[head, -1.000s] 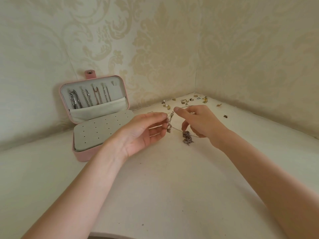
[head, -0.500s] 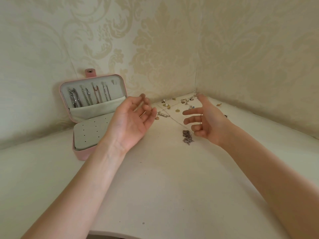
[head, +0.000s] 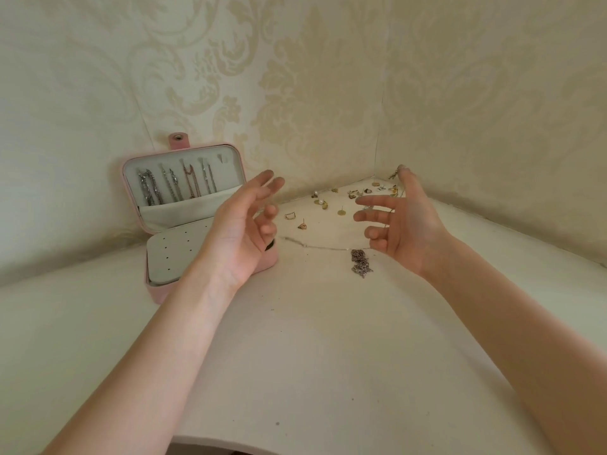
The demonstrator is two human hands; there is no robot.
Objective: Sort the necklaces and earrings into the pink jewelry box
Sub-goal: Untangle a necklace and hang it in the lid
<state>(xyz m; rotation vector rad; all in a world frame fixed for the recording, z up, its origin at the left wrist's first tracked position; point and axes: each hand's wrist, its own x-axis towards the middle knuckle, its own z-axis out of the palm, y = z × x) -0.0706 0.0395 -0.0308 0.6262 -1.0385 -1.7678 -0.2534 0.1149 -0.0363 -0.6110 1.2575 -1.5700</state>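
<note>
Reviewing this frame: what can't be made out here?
Head view only:
- Front right of the pink box: hidden by the left hand.
- Thin chain: too fine; whether the right hand holds its far end is unclear.
- Earrings near the corner: too small to tell types or pairs.
- Lower ends of the necklaces in the lid: tucked behind its pocket.

Just a white table (head: 312, 356) shoved into a corner where two walls (head: 328, 77) meet, both covered in cream damask wallpaper with a pale floral pattern, all in soft, even light with hardly any shadows.
</note>
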